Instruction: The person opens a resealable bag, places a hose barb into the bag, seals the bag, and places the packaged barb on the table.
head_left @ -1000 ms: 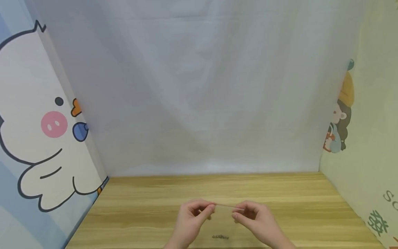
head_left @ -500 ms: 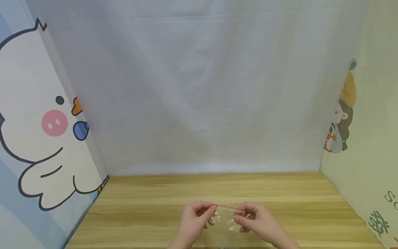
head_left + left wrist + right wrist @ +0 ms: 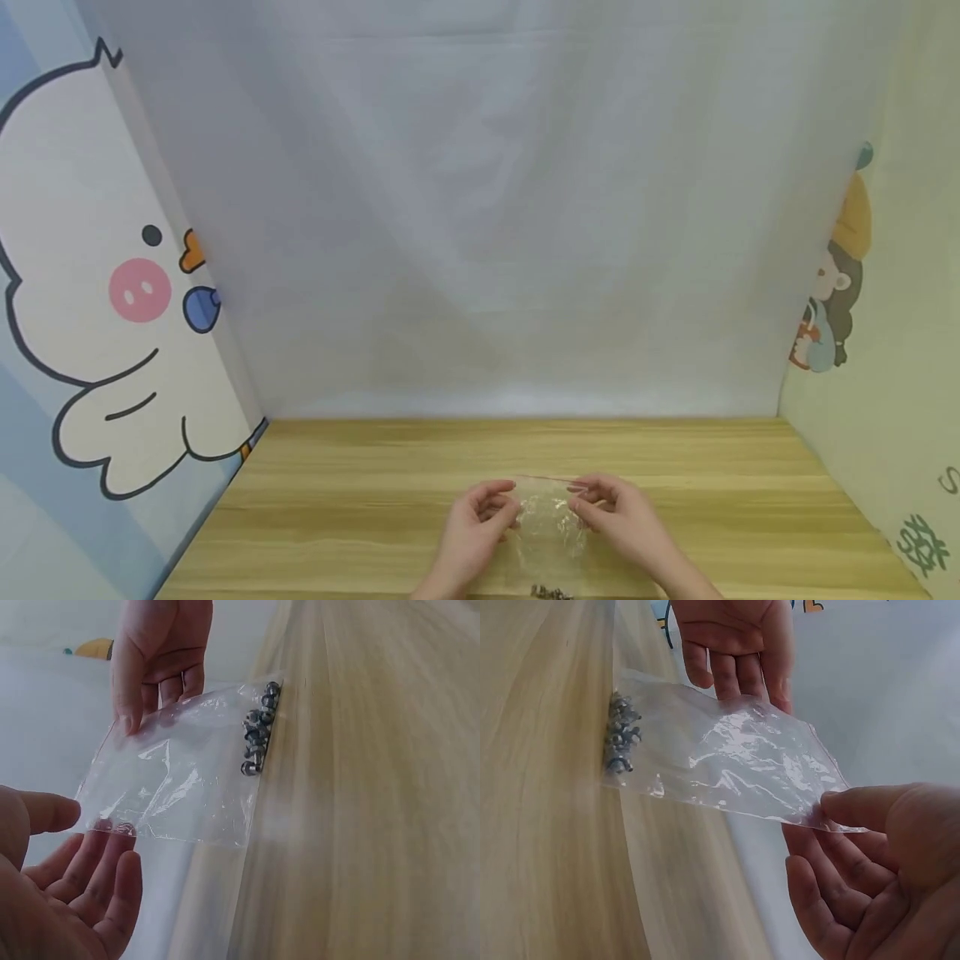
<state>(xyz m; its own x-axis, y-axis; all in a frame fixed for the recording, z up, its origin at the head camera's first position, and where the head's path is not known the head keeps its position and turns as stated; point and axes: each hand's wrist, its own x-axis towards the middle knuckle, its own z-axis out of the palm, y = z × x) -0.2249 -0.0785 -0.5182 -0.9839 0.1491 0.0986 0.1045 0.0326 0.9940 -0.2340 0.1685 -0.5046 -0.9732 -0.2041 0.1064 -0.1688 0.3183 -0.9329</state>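
Observation:
A clear zip-lock bag with a thin red line along its top edge hangs between the two hands, its face showing. Small shiny metal pieces, like screws or nuts, lie gathered along its bottom edge. My left hand pinches one upper side of the bag between thumb and fingertips. On the opposite side, my right hand grips the other upper corner, thumb in front and fingertips behind, as the right wrist view shows. Bright creases run across the plastic.
Under the hands lies a wood-grain table. A pale grey curtain hangs behind it. Cartoon-printed cloths stand on both sides, with a white duck at left and a girl figure at right.
The bag, seen nearly edge-on a second ago, has tilted so its face now shows. Its metal pieces sit lower in the head view. Both hands keep their hold, and the head view has shifted slightly.

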